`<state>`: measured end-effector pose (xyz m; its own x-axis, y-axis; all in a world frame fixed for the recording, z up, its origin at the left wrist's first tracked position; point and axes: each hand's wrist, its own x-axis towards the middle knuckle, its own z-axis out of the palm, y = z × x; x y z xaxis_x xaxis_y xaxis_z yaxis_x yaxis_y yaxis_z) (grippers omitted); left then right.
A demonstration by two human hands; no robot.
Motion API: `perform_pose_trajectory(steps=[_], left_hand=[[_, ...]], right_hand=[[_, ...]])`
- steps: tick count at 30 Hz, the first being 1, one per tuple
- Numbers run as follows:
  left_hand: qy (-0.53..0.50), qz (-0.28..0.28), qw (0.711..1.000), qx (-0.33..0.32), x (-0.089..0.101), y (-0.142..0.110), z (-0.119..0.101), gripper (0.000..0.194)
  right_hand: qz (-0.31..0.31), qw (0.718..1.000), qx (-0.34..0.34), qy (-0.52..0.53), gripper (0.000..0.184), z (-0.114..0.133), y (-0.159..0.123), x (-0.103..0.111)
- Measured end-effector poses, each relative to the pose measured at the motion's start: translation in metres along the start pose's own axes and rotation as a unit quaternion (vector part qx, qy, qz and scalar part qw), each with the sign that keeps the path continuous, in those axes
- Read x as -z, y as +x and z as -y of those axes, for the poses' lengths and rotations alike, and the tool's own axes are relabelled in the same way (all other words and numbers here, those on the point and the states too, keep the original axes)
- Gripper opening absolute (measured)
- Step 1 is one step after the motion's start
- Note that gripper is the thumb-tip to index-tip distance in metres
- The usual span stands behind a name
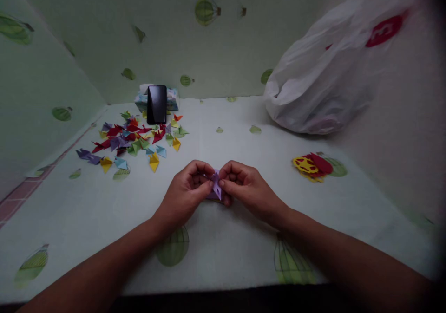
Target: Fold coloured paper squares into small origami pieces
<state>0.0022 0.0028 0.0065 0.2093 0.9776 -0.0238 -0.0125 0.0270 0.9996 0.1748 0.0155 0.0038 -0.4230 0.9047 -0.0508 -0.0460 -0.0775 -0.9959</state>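
Observation:
A small folded piece of purple origami paper (216,187) is pinched between my two hands, just above the middle of the table. My left hand (190,185) grips its left side between thumb and fingers. On the other side, the thumb and forefinger of my right hand (245,183) press the paper. Something purple, flat and partly hidden shows below the folds, under my fingers. To the far left lies a loose heap of small folded paper cranes (134,141) in red, purple, green, yellow, blue and orange.
A black phone (156,105) leans upright against a tissue box (173,99) behind the cranes. On the right stands a bulky white plastic bag (313,85). Red and yellow cut-out pieces (310,166) lie on the white balloon-print cover (223,248). Walls close in the back and sides.

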Motion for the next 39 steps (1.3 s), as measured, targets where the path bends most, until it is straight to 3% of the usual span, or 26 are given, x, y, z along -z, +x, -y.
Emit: perform_pose_trajectory(steps=[39], left_hand=[[-0.001, -0.017, 1.0, -0.024, 0.0004, -0.0015, -0.001, 0.013]], right_hand=[[-0.01, 0.998, -0.028, 0.058, 0.012, -0.0006, 0.0011, 0.0011]])
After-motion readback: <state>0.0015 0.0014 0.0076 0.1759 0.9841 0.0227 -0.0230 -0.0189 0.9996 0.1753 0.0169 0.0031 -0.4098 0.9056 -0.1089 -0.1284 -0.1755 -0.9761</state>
